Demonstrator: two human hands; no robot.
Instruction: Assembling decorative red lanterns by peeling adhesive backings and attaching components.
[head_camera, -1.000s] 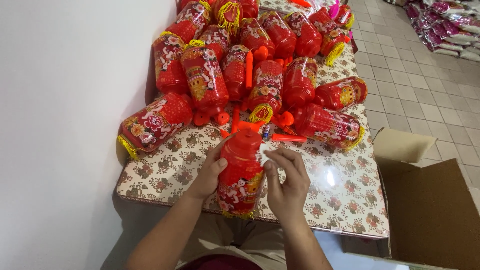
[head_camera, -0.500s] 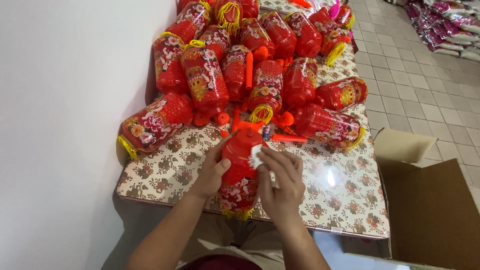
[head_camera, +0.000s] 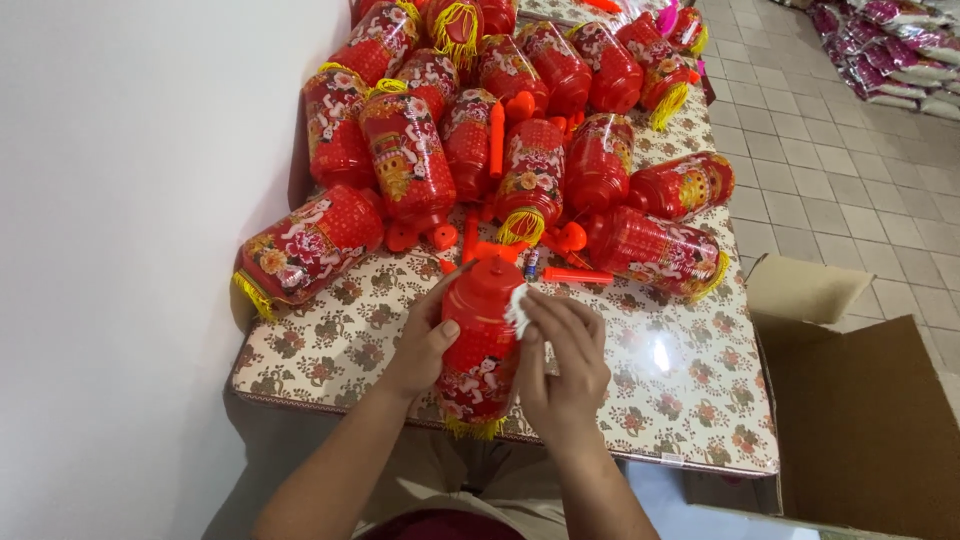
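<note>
In the lower middle of the frame the left hand (head_camera: 425, 345) wraps the left side of a red lantern (head_camera: 480, 345), its grip closed on it with the thumb across the front. The lantern stands nearly upright, a little tilted, over the near edge of the table (head_camera: 690, 400), its yellow fringe hanging at the bottom and its orange cap at the top. The right hand (head_camera: 565, 365) lies against the lantern's right side, its fingers pinching a small white wad (head_camera: 517, 308) pressed to the lantern's upper part; this grip is closed on the wad. The table wears a flowered cloth under clear plastic. Behind the hands, across the upper middle of the frame, a pile of lanterns (head_camera: 520, 110) lies on its sides, with loose orange sticks (head_camera: 578, 275) and caps just in front of it. A white wall (head_camera: 120, 250) fills the left of the frame. At the lower right an open cardboard box (head_camera: 860, 420) stands on the tiled floor (head_camera: 830, 170) beside the table. At the upper right corner, well apart, packets (head_camera: 890, 50) lie heaped on the floor.
</note>
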